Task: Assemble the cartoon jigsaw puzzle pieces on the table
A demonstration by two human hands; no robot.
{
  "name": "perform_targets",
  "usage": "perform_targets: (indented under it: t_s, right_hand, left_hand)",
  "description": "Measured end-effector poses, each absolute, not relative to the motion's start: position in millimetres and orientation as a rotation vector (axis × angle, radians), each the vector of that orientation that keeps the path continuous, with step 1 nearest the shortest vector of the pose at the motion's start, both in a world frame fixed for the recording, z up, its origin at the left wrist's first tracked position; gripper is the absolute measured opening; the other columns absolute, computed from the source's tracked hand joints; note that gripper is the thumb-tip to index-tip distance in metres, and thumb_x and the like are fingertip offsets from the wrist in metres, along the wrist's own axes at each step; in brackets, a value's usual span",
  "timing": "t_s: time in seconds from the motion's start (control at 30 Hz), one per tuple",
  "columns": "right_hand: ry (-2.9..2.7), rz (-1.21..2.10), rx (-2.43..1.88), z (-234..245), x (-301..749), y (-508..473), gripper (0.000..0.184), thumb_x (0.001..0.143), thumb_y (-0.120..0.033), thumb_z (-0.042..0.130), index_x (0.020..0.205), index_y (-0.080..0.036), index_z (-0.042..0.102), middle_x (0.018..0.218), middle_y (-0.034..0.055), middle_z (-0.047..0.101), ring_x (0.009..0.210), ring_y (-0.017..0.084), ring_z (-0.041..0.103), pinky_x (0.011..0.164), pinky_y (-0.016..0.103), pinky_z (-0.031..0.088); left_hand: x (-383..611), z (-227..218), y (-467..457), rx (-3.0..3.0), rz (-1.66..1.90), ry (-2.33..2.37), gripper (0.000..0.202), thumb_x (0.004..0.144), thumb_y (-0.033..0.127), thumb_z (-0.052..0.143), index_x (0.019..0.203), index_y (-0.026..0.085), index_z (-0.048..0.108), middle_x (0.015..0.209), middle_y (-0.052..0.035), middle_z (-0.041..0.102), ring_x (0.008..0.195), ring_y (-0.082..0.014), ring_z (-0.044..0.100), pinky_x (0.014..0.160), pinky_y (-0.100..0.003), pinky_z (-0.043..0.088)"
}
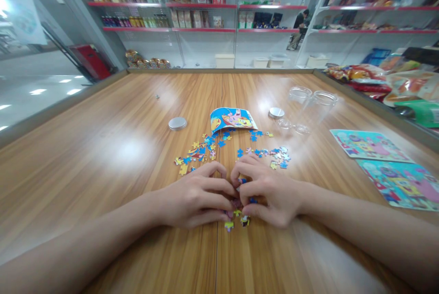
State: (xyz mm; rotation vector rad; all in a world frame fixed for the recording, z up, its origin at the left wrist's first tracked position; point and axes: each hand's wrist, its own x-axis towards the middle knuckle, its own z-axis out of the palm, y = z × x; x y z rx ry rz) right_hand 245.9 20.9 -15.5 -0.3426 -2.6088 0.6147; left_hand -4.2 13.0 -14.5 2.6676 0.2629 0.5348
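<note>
My left hand (195, 195) and my right hand (269, 189) meet over a small cluster of jigsaw puzzle pieces (229, 226) on the wooden table. The fingers of both are bent and closed on pieces in the cluster, partly hiding them. Yellow, pink and dark pieces show below the fingertips, blue ones between them. Beyond my left hand lie loose blue and yellow puzzle pieces (202, 150). More loose puzzle pieces (283, 157), mostly blue, are spread past my right hand. Behind these, a curled picture card (233, 119) shows a yellow cartoon figure and a pink one on blue.
Two clear glass jars (317, 109) stand at the back right beside a silver lid (276, 112). Another silver lid (177, 123) lies left of the card. Two flat cartoon sheets (372, 144) are at the right. Stocked shelves (202, 5) stand beyond the wooden table (103, 147).
</note>
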Motion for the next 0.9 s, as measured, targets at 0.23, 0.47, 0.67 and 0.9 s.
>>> perform_targets:
  t_s: [0.23, 0.47, 0.67, 0.9]
  right_hand:
    - [-2.622, 0.618, -0.458, -13.4, 245.6, 22.0, 0.017, 0.080, -0.025, 0.071, 0.089, -0.019, 0.057, 0.102, 0.0071, 0.056, 0.096, 0.023, 0.049, 0.088, 0.041, 0.037]
    - [-2.636, 0.637, -0.553, -10.9, 244.6, 20.6, 0.032, 0.078, -0.031, 0.080, 0.095, -0.019, 0.055, 0.103, 0.0061, 0.057, 0.097, 0.023, 0.049, 0.088, 0.039, 0.038]
    - [-2.540, 0.733, -0.503, -12.3, 248.9, 23.4, 0.018, 0.082, -0.022, 0.067, 0.093, -0.020, 0.052, 0.100, 0.0062, 0.058, 0.095, 0.022, 0.050, 0.088, 0.039, 0.039]
    - [-2.540, 0.648, -0.505, -11.5, 250.7, 19.8, 0.016, 0.077, -0.019, 0.061, 0.089, -0.020, 0.051, 0.097, 0.0058, 0.055, 0.092, 0.022, 0.049, 0.085, 0.038, 0.039]
  left_hand:
    - [-7.8, -12.2, 14.4, 2.678, 0.516, 0.275, 0.011, 0.094, 0.021, 0.067, 0.104, 0.022, 0.070, 0.111, -0.0073, 0.074, 0.104, -0.0223, 0.057, 0.100, -0.042, 0.047]
    - [-8.5, -14.4, 14.9, 2.676, 0.532, 0.264, 0.011, 0.093, 0.020, 0.068, 0.103, 0.021, 0.070, 0.111, -0.0080, 0.073, 0.105, -0.0223, 0.057, 0.100, -0.041, 0.048]
    - [-7.6, -9.4, 12.7, 2.704, 0.501, 0.283, 0.013, 0.093, 0.020, 0.067, 0.105, 0.022, 0.070, 0.111, -0.0082, 0.072, 0.106, -0.0232, 0.056, 0.099, -0.040, 0.048]
    - [-6.7, -8.9, 9.6, 2.765, 0.446, 0.295, 0.033, 0.091, 0.016, 0.066, 0.121, 0.029, 0.068, 0.113, -0.0085, 0.067, 0.110, -0.0250, 0.055, 0.099, -0.040, 0.050]
